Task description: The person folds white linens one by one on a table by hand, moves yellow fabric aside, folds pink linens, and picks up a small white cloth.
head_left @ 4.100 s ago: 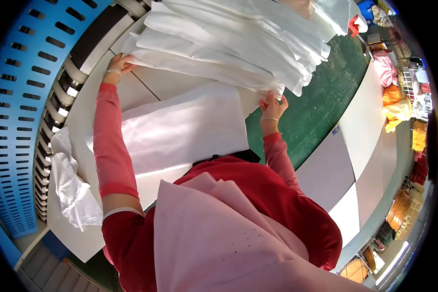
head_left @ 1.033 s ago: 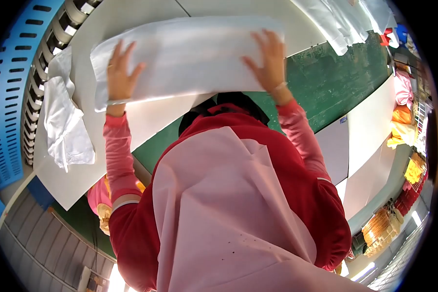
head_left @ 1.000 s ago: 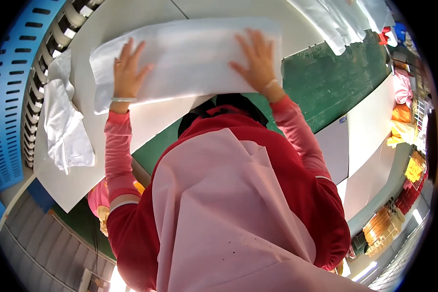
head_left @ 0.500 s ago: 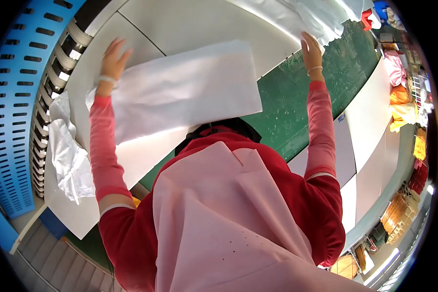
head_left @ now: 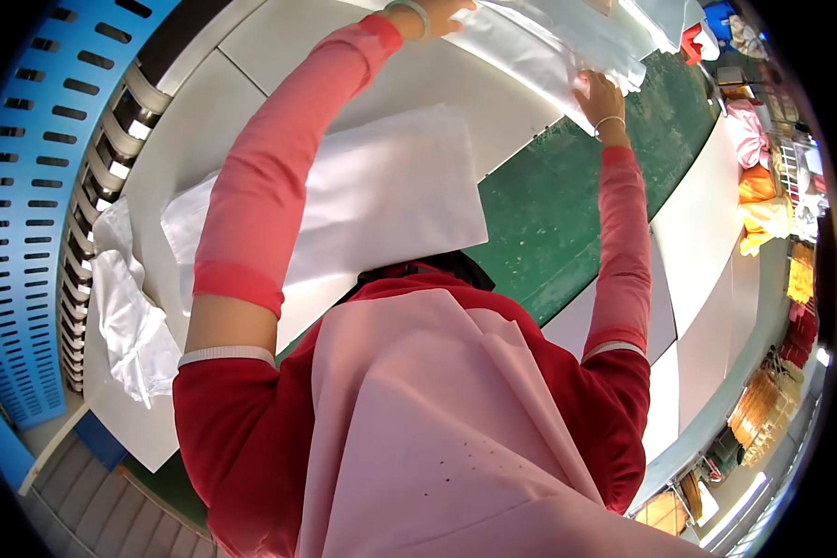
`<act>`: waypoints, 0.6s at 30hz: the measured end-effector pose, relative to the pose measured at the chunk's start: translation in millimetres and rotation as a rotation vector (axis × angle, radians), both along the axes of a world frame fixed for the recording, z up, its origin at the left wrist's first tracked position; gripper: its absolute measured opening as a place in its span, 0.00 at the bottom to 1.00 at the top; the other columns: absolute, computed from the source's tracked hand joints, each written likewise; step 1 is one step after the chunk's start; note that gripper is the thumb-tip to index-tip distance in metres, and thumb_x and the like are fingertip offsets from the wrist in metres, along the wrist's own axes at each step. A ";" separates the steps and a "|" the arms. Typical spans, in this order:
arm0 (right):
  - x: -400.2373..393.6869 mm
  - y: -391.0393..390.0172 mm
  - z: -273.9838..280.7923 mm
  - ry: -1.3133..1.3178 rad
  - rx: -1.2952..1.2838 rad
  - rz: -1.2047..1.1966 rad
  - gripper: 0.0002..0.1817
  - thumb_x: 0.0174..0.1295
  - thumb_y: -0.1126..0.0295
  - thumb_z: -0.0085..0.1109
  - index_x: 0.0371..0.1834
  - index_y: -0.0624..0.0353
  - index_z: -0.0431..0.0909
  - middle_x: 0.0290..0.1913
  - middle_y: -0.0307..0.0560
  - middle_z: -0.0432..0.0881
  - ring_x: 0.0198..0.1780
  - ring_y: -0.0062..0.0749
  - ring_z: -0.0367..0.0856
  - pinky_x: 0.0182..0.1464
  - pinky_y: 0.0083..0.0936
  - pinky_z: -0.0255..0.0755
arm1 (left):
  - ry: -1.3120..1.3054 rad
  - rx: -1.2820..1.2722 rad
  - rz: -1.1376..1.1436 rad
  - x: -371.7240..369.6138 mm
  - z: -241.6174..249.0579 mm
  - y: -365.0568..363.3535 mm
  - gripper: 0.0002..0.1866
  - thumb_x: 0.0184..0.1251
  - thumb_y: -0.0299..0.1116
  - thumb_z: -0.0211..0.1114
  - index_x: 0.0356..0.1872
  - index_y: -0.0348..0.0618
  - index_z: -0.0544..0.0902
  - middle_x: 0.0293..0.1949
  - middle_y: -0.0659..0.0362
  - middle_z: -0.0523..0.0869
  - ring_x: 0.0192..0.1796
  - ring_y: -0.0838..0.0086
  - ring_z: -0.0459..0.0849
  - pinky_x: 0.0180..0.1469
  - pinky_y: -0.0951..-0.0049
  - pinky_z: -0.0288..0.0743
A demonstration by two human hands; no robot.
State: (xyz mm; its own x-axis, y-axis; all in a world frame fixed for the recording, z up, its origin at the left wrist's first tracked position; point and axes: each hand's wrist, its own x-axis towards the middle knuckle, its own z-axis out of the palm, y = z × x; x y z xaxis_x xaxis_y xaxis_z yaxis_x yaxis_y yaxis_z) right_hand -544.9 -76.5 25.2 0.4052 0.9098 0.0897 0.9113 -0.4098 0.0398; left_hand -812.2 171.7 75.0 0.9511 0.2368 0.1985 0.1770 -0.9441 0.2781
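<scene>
A folded white cloth [head_left: 400,186] lies flat on the pale tabletop in front of my body, its left part hidden behind my left forearm. My left hand [head_left: 432,17] reaches across at the top edge of the view, partly cut off, with fingers stretched out beside a pile of white cloth [head_left: 530,60]. At that pile's near right end, my right hand [head_left: 603,100] has its fingers bent over the cloth's edge and the thumb to the left. A crumpled white cloth [head_left: 130,316] rests at the table's left side.
A blue slotted plastic panel [head_left: 28,223] stands at the left beside a row of pale curved parts. Green tabletop [head_left: 567,214] shows between white boards [head_left: 697,251]. Pink, orange and yellow cloth bundles [head_left: 763,219] sit at the far right. A pink apron [head_left: 428,400] covers my front.
My left hand has left the folded cloth and swung up and right to the white pile. My right hand has dropped slightly, its fingers now bent at the pile's edge.
</scene>
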 end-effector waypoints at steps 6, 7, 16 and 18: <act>-15.3 -2.5 23.3 -0.067 -0.038 -0.052 0.17 0.51 0.56 0.58 0.42 0.47 0.75 0.42 0.40 0.78 0.50 0.38 0.73 0.54 0.47 0.59 | 0.261 0.032 0.243 27.2 -20.1 49.1 0.30 0.56 0.32 0.57 0.63 0.51 0.61 0.64 0.57 0.63 0.67 0.60 0.58 0.66 0.54 0.51; -25.9 -4.0 39.2 -0.048 -0.046 -0.036 0.15 0.51 0.57 0.58 0.41 0.48 0.76 0.40 0.40 0.78 0.47 0.37 0.74 0.53 0.45 0.61 | 0.251 0.047 0.243 17.8 -3.3 38.4 0.32 0.55 0.30 0.57 0.64 0.53 0.60 0.65 0.58 0.62 0.67 0.60 0.56 0.66 0.52 0.49; -137.5 -42.0 194.6 0.097 0.509 0.566 0.08 0.46 0.74 0.63 0.31 0.57 0.79 0.32 0.42 0.81 0.33 0.38 0.77 0.36 0.29 0.67 | 0.490 0.092 0.066 -11.4 60.9 3.5 0.32 0.41 0.39 0.65 0.55 0.54 0.73 0.59 0.57 0.69 0.63 0.56 0.61 0.63 0.44 0.51; -131.0 -53.3 207.5 0.034 0.603 0.543 0.09 0.46 0.77 0.65 0.33 0.59 0.80 0.35 0.44 0.82 0.36 0.34 0.79 0.40 0.24 0.69 | 0.464 0.222 0.145 -41.3 62.8 1.7 0.25 0.37 0.39 0.67 0.45 0.52 0.80 0.54 0.55 0.74 0.60 0.53 0.64 0.61 0.48 0.56</act>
